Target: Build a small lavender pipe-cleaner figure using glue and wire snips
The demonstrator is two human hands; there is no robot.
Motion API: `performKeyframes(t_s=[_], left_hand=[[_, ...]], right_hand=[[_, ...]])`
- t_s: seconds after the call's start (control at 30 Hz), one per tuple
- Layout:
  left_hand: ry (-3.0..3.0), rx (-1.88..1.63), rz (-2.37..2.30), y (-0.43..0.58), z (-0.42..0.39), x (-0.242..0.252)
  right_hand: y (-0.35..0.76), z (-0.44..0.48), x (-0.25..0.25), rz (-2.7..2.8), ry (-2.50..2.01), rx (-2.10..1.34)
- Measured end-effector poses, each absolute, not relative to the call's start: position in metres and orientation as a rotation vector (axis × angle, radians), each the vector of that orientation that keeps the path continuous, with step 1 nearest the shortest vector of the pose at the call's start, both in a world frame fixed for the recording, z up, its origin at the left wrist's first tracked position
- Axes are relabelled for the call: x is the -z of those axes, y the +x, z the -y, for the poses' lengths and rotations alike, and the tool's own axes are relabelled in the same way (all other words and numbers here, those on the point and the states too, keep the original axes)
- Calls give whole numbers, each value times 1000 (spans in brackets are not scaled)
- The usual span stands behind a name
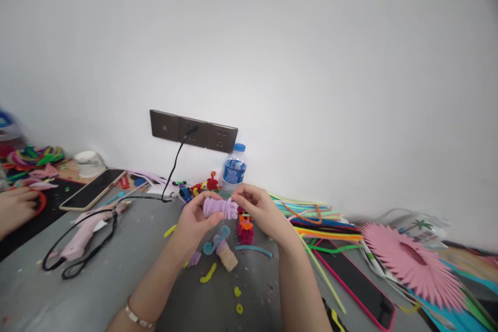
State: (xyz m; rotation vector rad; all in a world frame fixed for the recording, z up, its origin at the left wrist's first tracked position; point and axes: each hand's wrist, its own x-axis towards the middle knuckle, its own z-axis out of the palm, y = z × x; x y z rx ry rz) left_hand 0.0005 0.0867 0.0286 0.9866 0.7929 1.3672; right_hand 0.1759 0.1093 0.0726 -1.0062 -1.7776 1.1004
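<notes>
A lilac coil of wound pipe cleaner is held up over the grey table. My left hand grips its left end and underside between thumb and fingers. At the coil's right end, my right hand pinches with thumb and forefinger; the exact spot is partly hidden. Below lie a beige and lilac coiled piece, a light-blue curled pipe cleaner and a blue strip. An orange and magenta pipe-cleaner figure is behind my right hand. Yellow bits are scattered nearer me.
A pink glue gun with a black cord lies left, beside a phone. A water bottle stands by the wall. Right are pipe-cleaner bundles, a pink-edged phone and a pink fringed disc. Another person's hand is far left.
</notes>
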Motion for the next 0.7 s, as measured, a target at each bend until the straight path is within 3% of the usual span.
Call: performKeyframes(t_s=[0.27,0.7], left_hand=[[596,-1617,-731,6,-96,-24],[604,-1757,-867,0,-102,-19]], right_hand=[[153,-114,-55,1884,-1088,-1054],[118,-93,-63,2106,-1385,-740]])
